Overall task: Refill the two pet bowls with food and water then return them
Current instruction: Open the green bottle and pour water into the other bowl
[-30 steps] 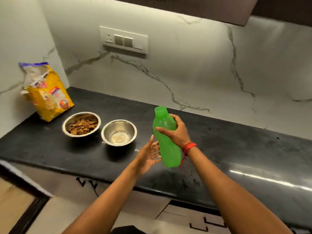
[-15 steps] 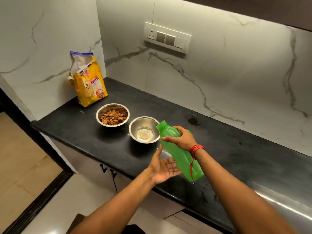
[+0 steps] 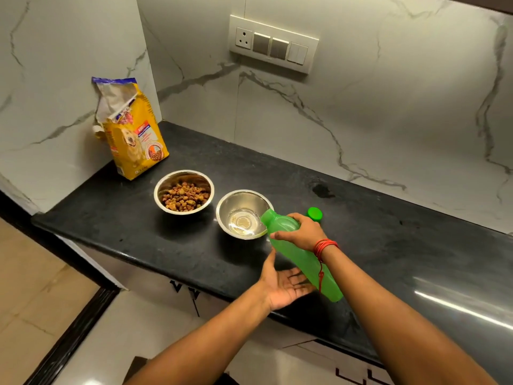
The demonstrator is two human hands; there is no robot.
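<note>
Two steel bowls stand on the black counter (image 3: 111, 223). The left bowl (image 3: 183, 192) holds brown kibble. The right bowl (image 3: 244, 214) has a little water in its bottom. My right hand (image 3: 301, 232) grips a green bottle (image 3: 305, 259) around its upper part, tilted with the uncapped mouth at the right bowl's rim. Just below the bottle, my left hand (image 3: 283, 284) is held open with the palm up, not gripping it. The green cap (image 3: 314, 214) lies on the counter behind my right hand.
A yellow dog-food bag (image 3: 130, 132) with a torn-open top stands in the counter's back left corner against the marble wall. A socket and switch panel (image 3: 273, 44) is on the wall. The counter's front edge runs diagonally above cabinet doors (image 3: 183, 293) and tiled floor.
The bottle has tipped from upright to slanted, its mouth now at the right bowl's rim. My left hand has turned palm up beneath it. The view has shifted, bringing the cap into sight.
</note>
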